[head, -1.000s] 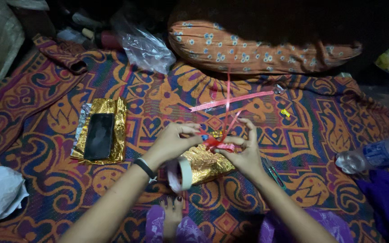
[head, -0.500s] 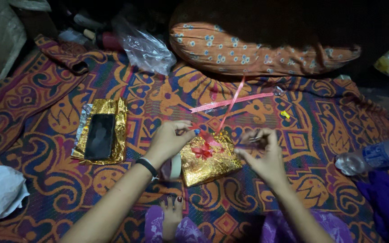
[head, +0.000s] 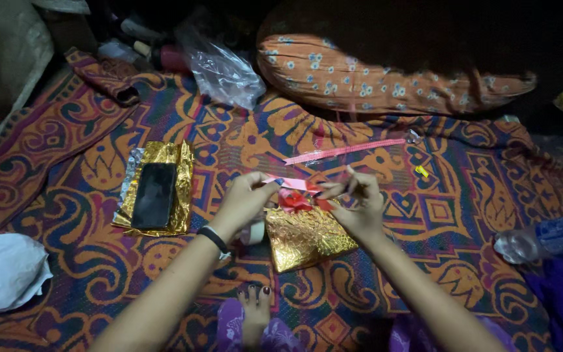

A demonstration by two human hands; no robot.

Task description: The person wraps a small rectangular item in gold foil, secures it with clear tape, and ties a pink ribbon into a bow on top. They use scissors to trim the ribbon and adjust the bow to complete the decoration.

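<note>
A small parcel wrapped in gold foil [head: 307,238] is lying at the centre of the frame on a patterned orange and blue mat [head: 425,261], with a red ribbon bow [head: 294,197] sitting at its upper edge. The person's left hand [head: 245,199] is coming in from the lower left, its fingers pinched together on a strip of pink ribbon [head: 291,183] just above the bow. The right hand [head: 356,202] is reaching in from the lower right, fingertips drawn together close to the bow; whether they are gripping the ribbon cannot be told. A black band [head: 215,238] is circling the left wrist, and a roll of tape [head: 253,232] is resting just beside the parcel's left edge, partly hidden under that wrist. A bare foot with dark-painted toenails [head: 255,313] is showing at the bottom centre, below the parcel.

A longer length of pink ribbon [head: 343,151] is lying loose on the mat above the hands. To the left of centre, a black phone [head: 154,195] is resting on a flat sheet of gold foil [head: 180,189]. A crumpled white cloth [head: 4,270] is sitting at the lower left edge. A clear plastic bag [head: 223,72] is lying at the upper centre, beside an orange flowered cushion [head: 386,85] stretching across the upper right. A plastic water bottle [head: 545,238] is lying on its side at the right edge.
</note>
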